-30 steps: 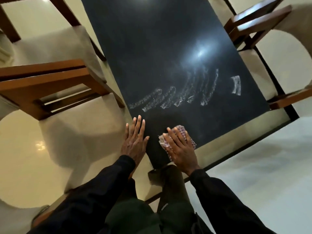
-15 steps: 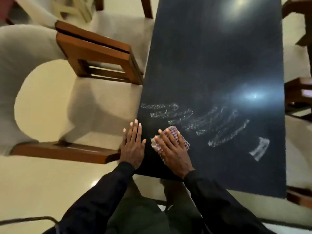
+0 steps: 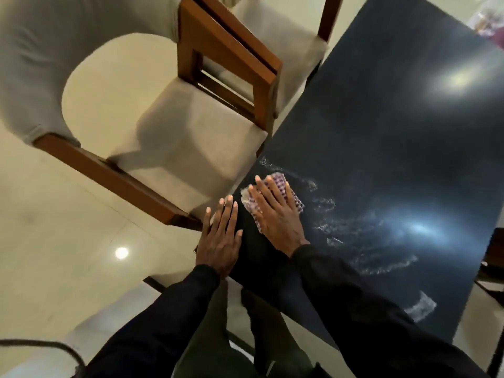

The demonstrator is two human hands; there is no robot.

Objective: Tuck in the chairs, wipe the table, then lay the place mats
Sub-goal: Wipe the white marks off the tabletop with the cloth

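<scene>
Wiping is the step in hand; the right hand [image 3: 275, 216] presses the cloth [image 3: 281, 181] flat on the table [image 3: 381, 126] near its corner; the left hand [image 3: 219, 241] lies flat alongside, holding nothing; next, likely sweep across the streaks [image 3: 381, 266].

The left hand [image 3: 219, 241] lies flat, palm down, fingers straight and close together. Just beside it, the right hand [image 3: 275, 214] lies flat too, fingers slightly spread, seemingly pressing down.

Dark glossy table [image 3: 381, 132], checked cloth [image 3: 278, 176] lying flat near its left edge, pale smeared streaks [image 3: 387, 267] beside it
</scene>
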